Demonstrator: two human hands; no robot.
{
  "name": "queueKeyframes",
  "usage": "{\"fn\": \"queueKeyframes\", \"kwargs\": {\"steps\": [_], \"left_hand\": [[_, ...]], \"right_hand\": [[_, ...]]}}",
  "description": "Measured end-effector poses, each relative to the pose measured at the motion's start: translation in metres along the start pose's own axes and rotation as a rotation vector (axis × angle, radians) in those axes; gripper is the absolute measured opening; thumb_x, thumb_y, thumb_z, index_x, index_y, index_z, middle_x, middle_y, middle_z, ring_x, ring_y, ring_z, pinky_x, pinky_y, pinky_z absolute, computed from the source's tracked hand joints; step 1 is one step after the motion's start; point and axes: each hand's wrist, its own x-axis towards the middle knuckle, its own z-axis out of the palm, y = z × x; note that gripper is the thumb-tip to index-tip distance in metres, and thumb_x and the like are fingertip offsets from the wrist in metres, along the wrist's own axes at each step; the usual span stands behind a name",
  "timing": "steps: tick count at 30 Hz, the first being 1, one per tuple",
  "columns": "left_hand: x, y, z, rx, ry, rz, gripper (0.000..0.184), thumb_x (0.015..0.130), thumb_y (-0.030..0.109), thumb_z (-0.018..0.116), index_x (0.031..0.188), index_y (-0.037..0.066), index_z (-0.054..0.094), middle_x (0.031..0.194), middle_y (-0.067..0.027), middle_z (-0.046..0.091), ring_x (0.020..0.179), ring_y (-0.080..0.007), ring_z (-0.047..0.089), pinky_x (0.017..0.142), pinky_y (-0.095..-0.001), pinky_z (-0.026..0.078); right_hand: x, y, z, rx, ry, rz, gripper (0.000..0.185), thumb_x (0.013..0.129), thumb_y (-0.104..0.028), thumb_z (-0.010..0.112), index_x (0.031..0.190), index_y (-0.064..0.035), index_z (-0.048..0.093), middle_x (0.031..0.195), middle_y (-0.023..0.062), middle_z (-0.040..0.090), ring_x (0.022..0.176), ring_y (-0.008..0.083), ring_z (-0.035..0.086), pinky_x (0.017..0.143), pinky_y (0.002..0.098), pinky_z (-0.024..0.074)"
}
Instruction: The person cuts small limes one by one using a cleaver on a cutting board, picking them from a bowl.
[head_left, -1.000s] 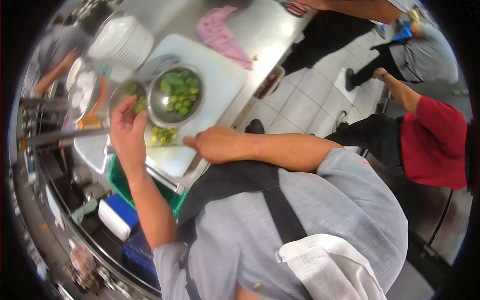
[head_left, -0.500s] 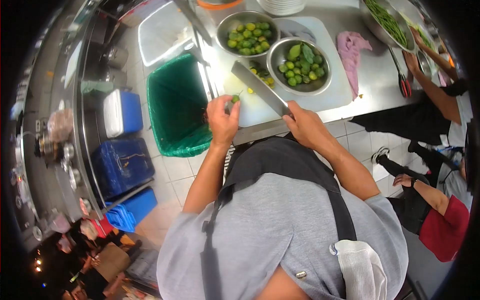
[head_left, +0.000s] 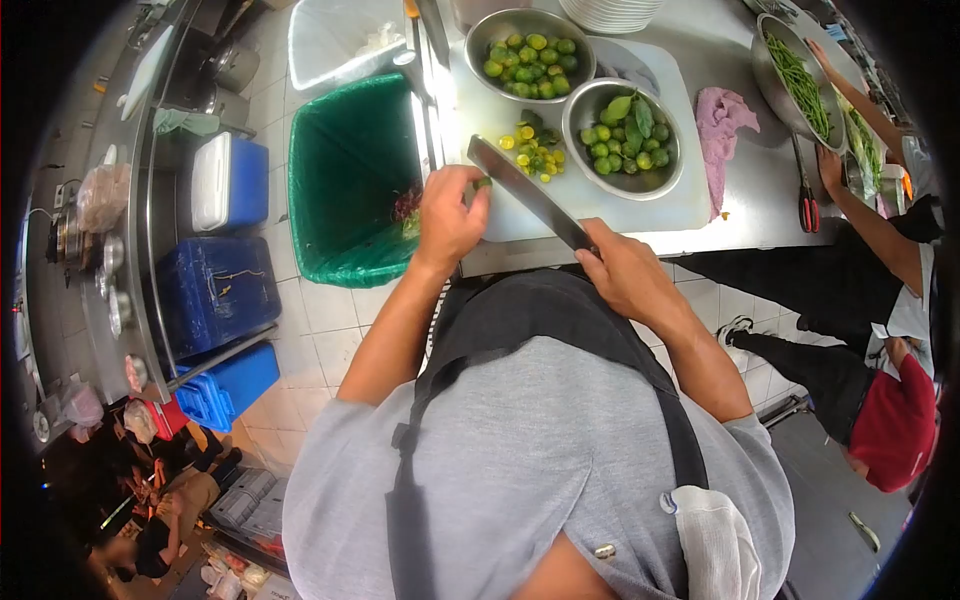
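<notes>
Between the thumb and fingers of my left hand (head_left: 450, 218) is a small green lime (head_left: 482, 184), mostly hidden. My right hand (head_left: 628, 275) grips the handle of a broad kitchen knife (head_left: 532, 197). Its blade slants over the white cutting board (head_left: 600, 215), the tip close to the lime. Cut lime pieces (head_left: 540, 158), yellow-green inside, lie on the board beyond the blade. Behind them stands a metal bowl (head_left: 476, 62) of green limes. A second metal bowl (head_left: 636, 190), right of the pieces, holds limes with leaves on top.
A green-lined bin (head_left: 345, 190) with scraps stands left of the counter. Right of the board are a pink cloth (head_left: 722, 125), red-handled scissors (head_left: 808, 205) and a bowl of green beans (head_left: 775, 88). A co-worker's arms (head_left: 870, 215) reach in there. Stacked plates (head_left: 612, 14) stand behind.
My view has shifted, so the counter sits further right. The knife has moved left relative to the board, uncovering the cut limes. The lime is now more hidden by my left fingers.
</notes>
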Motion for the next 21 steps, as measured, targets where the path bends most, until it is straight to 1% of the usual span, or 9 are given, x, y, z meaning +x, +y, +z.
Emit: {"fn": "queueKeyframes", "kwargs": {"steps": [4, 7, 9, 10, 13, 15, 18, 21], "left_hand": [[0.000, 0.000, 0.000, 0.028, 0.005, 0.024, 0.019, 0.083, 0.003, 0.074, 0.102, 0.002, 0.070, 0.099, -0.0130, 0.070, 0.094, -0.0336, 0.065, 0.085, -0.0423, 0.051], [0.002, -0.002, 0.003, 0.010, 0.056, 0.086, 0.018, 0.082, 0.003, 0.074, 0.100, 0.003, 0.069, 0.095, -0.0134, 0.068, 0.089, -0.0355, 0.061, 0.080, -0.0445, 0.049], [0.001, -0.001, 0.003, 0.000, 0.048, 0.072, 0.019, 0.082, 0.002, 0.075, 0.100, 0.003, 0.068, 0.095, -0.0137, 0.068, 0.089, -0.0361, 0.061, 0.080, -0.0447, 0.049], [0.000, -0.001, 0.003, -0.005, 0.044, 0.068, 0.020, 0.082, 0.002, 0.075, 0.100, 0.003, 0.068, 0.096, -0.0138, 0.068, 0.090, -0.0364, 0.061, 0.081, -0.0448, 0.049], [-0.001, -0.001, 0.004, 0.008, 0.051, 0.118, 0.021, 0.081, 0.000, 0.075, 0.100, 0.003, 0.068, 0.097, -0.0136, 0.068, 0.091, -0.0364, 0.062, 0.082, -0.0438, 0.050], [-0.003, 0.001, 0.003, -0.001, 0.037, 0.088, 0.021, 0.081, 0.000, 0.075, 0.100, 0.004, 0.067, 0.098, -0.0137, 0.068, 0.093, -0.0363, 0.062, 0.083, -0.0432, 0.050], [-0.010, 0.000, 0.001, -0.003, 0.050, 0.090, 0.023, 0.081, -0.002, 0.074, 0.102, 0.003, 0.067, 0.101, -0.0136, 0.070, 0.097, -0.0347, 0.064, 0.088, -0.0422, 0.051], [-0.020, -0.009, 0.000, -0.013, 0.059, 0.073, 0.026, 0.081, -0.003, 0.073, 0.105, 0.004, 0.067, 0.107, -0.0128, 0.071, 0.103, -0.0323, 0.065, 0.093, -0.0419, 0.051]], "right_hand": [[-0.008, 0.000, -0.005, 0.012, -0.012, -0.006, 0.029, 0.104, -0.017, 0.059, 0.128, -0.0044, 0.049, 0.098, 0.0289, 0.070, 0.093, 0.0534, 0.065, 0.081, 0.0602, 0.0479], [-0.007, -0.002, -0.008, 0.013, -0.050, 0.028, 0.029, 0.104, -0.017, 0.059, 0.128, -0.0038, 0.048, 0.096, 0.0306, 0.070, 0.094, 0.0543, 0.065, 0.081, 0.0606, 0.0479], [0.003, -0.001, -0.005, 0.018, -0.074, 0.052, 0.029, 0.104, -0.018, 0.059, 0.127, -0.0031, 0.048, 0.095, 0.0318, 0.070, 0.094, 0.0549, 0.065, 0.082, 0.0610, 0.0480], [0.012, -0.002, -0.002, 0.012, -0.082, 0.031, 0.029, 0.104, -0.018, 0.059, 0.127, -0.0027, 0.048, 0.095, 0.0322, 0.070, 0.095, 0.0548, 0.065, 0.082, 0.0612, 0.0481], [0.041, -0.002, 0.013, 0.014, -0.076, -0.019, 0.028, 0.104, -0.018, 0.058, 0.126, -0.0017, 0.049, 0.096, 0.0327, 0.070, 0.096, 0.0545, 0.066, 0.084, 0.0617, 0.0486], [0.056, 0.001, 0.021, 0.035, -0.040, -0.045, 0.028, 0.104, -0.019, 0.057, 0.126, -0.0013, 0.050, 0.097, 0.0322, 0.071, 0.097, 0.0542, 0.067, 0.084, 0.0617, 0.0493], [0.058, 0.002, 0.020, 0.032, 0.013, -0.059, 0.028, 0.104, -0.019, 0.057, 0.126, -0.0019, 0.053, 0.099, 0.0319, 0.072, 0.097, 0.0529, 0.068, 0.085, 0.0613, 0.0500], [0.042, 0.003, 0.011, 0.004, 0.008, -0.002, 0.028, 0.104, -0.019, 0.058, 0.128, -0.0039, 0.054, 0.102, 0.0314, 0.072, 0.098, 0.0518, 0.069, 0.086, 0.0608, 0.0506]]}}
